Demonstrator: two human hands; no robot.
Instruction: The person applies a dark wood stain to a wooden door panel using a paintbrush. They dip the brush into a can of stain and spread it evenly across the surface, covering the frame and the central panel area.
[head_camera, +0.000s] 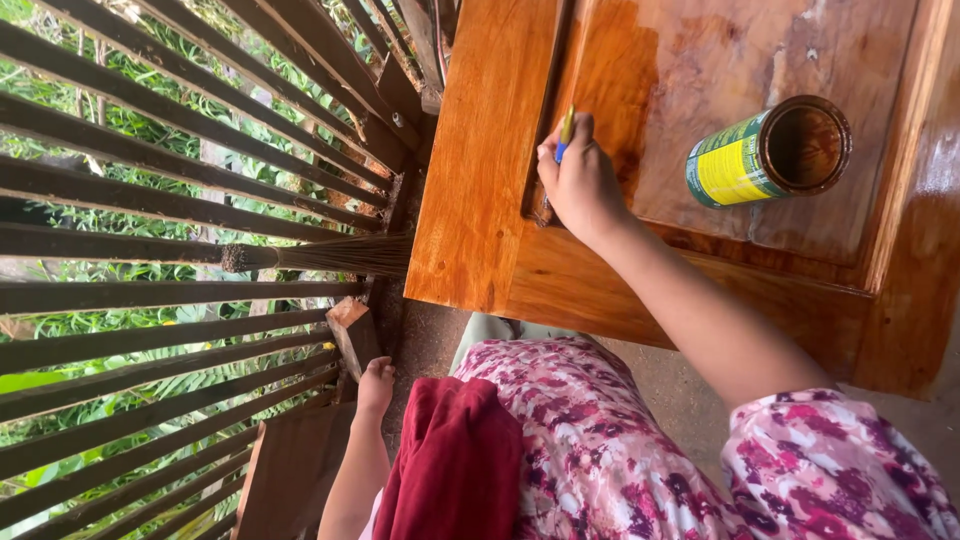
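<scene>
Paintbrush (563, 140): yellow-and-blue handle poking out of top of right hand (580, 185), mostly hidden by closed fingers; bristle end below hand, touching groove of wooden door panel (480, 180).

Wooden door panel: lies flat under right hand, orange-brown, raised frame around recessed centre. Area beside hand glossy, darker, wet-looking; farther recess paler, patchy, dull.

Varnish can (765, 155): 1 open tin, green-and-yellow label, no lid, brown liquid inside; stands on recessed panel, well apart from right hand, on its far side from left hand (376, 385).
</scene>
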